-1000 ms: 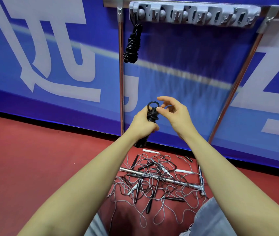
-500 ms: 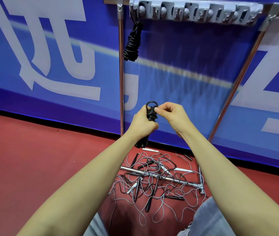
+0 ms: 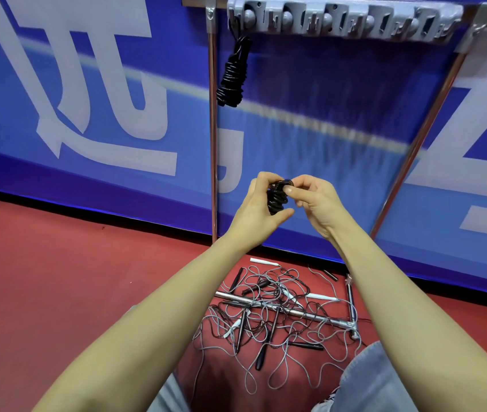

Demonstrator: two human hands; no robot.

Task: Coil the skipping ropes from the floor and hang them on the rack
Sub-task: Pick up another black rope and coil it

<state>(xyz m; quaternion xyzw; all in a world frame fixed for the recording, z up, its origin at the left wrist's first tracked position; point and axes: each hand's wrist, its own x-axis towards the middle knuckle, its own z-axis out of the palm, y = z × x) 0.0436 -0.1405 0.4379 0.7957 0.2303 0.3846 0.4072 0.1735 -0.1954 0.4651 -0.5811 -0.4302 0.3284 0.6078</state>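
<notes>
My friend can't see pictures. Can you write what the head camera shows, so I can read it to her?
Two bare hands, left hand and right hand, hold a coiled black rope in front of a blue wall. Another coiled rope hangs from a grey rack above, and tangled ropes lie on the red floor.

Blue lettered banner wall above red floor.

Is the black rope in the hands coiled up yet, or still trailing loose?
Coiled: the black rope is a tight bundle held between the left hand and right hand, with no loose length hanging below them.
</notes>
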